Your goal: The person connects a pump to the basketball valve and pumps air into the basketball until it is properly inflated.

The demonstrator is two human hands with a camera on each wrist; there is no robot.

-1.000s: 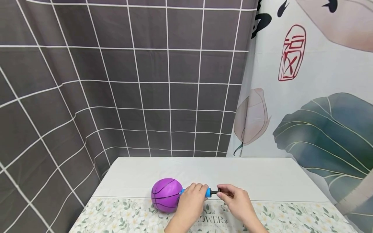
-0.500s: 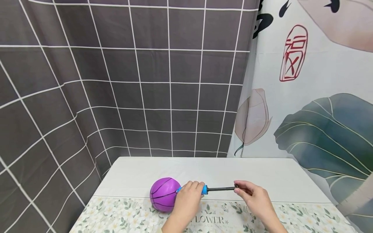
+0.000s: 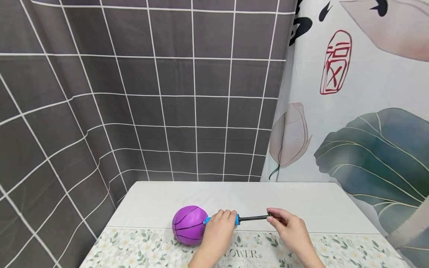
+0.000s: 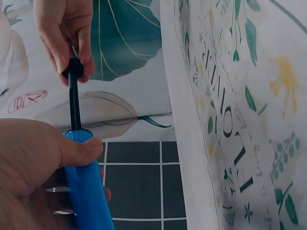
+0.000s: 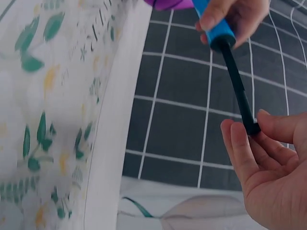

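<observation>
A purple ball (image 3: pixel 189 225) with black basketball lines sits over the table, left of my hands. My left hand (image 3: pixel 218 230) grips the blue barrel of a hand pump (image 4: pixel 88 196), whose left end meets the ball's right side. Whether a needle sits inside the ball is hidden. A long stretch of the black pump rod (image 3: pixel 253 218) shows out of the barrel. With thumb and fingertips, my right hand (image 3: pixel 291 229) pinches the small black handle (image 5: pixel 252 127) at the rod's end. In the left wrist view, the left thumb lies across the barrel's top near the rod.
Under the hands lies a table with a white back strip (image 3: pixel 234 193) and a floral cloth (image 3: pixel 140 247) printed with lettering. A dark grid-patterned curtain (image 3: pixel 174 111) hangs behind and to the left. On the right hangs a white curtain (image 3: pixel 301 74) with leaf prints.
From a second ago, my right hand has moved right, drawing the rod far out of the barrel. Over the last half second it shifted slightly back left. The left hand keeps its grip.
</observation>
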